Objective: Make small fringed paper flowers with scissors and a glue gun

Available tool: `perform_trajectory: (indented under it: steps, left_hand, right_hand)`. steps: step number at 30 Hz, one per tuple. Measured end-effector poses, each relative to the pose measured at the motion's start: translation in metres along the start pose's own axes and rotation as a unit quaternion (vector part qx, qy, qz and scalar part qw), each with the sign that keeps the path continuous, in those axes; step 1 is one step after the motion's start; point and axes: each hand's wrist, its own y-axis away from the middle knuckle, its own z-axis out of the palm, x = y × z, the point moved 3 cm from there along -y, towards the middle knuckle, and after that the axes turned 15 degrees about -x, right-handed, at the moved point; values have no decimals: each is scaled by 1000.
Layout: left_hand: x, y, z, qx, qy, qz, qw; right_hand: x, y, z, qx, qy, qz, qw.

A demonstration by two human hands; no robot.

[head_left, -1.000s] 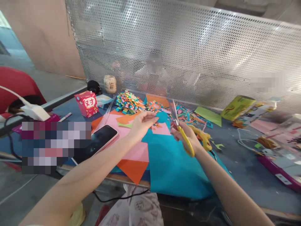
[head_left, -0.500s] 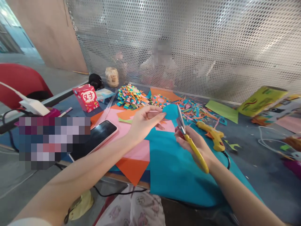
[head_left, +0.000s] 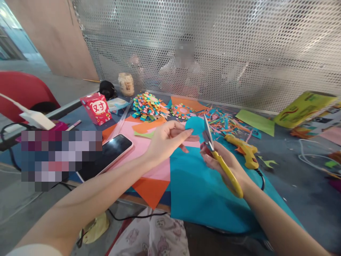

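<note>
Between thumb and fingers, my left hand [head_left: 173,137] pinches a rounded piece of blue paper [head_left: 195,123]. My right hand [head_left: 223,160] is wrapped round yellow-handled scissors [head_left: 226,174], their blades pointing up beside the right edge of the blue piece. Whether the blades touch the paper I cannot tell. Under both hands lie a large blue paper sheet [head_left: 202,192] and pink paper [head_left: 157,167]. Beyond them stand a ball of fringed, many-coloured paper strips [head_left: 147,106] and a flatter fringed paper flower [head_left: 183,111] with a pink centre.
A yellow glue gun [head_left: 245,151] with a black cord lies right of my right hand, near a heap of paper scraps [head_left: 223,119]. On the left are a phone [head_left: 106,156], a red carton [head_left: 96,109] and a white plug [head_left: 38,119]. Perforated metal [head_left: 226,46] rises behind the table.
The view has shifted slightly. Both hands sit a little further right, and the scissors' blades stand somewhat apart from where they overlapped the blue piece's edge. Both holds are the same.
</note>
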Motion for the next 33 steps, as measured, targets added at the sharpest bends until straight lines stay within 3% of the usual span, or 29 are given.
perform_trajectory:
  steps: [12,33]
  left_hand:
    - [-5,3,7,-46,-20,-84,995]
    - [1,1,1,-35,-27,-48,998]
  right_hand:
    - [8,2,-1,0,-23,-13,1000]
    - [-2,3,-1,-1,-38,30,999]
